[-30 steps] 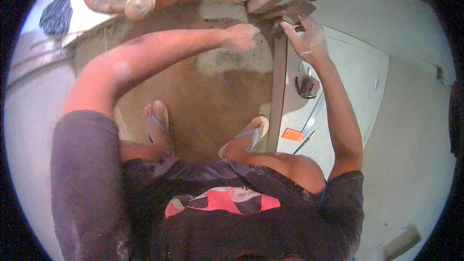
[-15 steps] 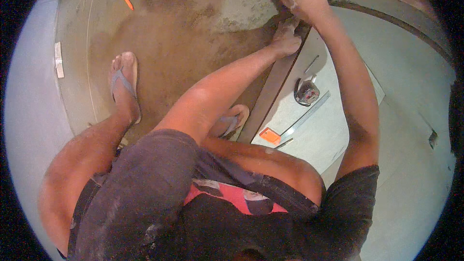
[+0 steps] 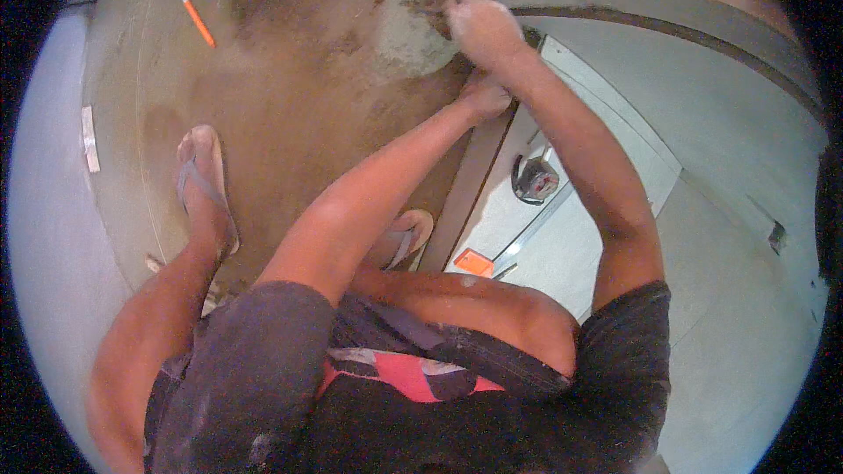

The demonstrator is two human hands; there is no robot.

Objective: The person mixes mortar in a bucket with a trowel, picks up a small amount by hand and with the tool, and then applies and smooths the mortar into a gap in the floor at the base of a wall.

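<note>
1. Brown, dusty floor (image 3: 290, 96) is filling most of the upper left and centre of the head view, with a paler grey patch of mortar or cement (image 3: 408, 35) sitting near the top centre.
2. Right hand (image 3: 479, 28) is sitting at the top centre, fingers curled tight into a fist around something dark at the edge of that grey patch. Looks like a small tool, but it's too hidden to say what kind.
3. Left hand (image 3: 487, 95) is just below the right one, resting against the top end of a pale door frame edge (image 3: 461, 189). Can't really tell if the fingers are spread or curled, since the knuckles are facing away and the right forearm is crossing close by.
4. White door panel (image 3: 571, 211) is running down the right of centre, with a round metal lock fitting (image 3: 534, 180) on it and a small orange tag (image 3: 474, 262) lower down.
5. Orange pencil (image 3: 198, 19) is lying on the floor at the upper left, well apart from both hands.
6. Left foot in a flip-flop (image 3: 204, 184) is planted at the left centre, and a second sandal (image 3: 406, 235) is peeking out from behind the left arm, near the door frame edge.
7. Dark shirt with a red print (image 3: 404, 377) is taking up the bottom of the frame.
</note>
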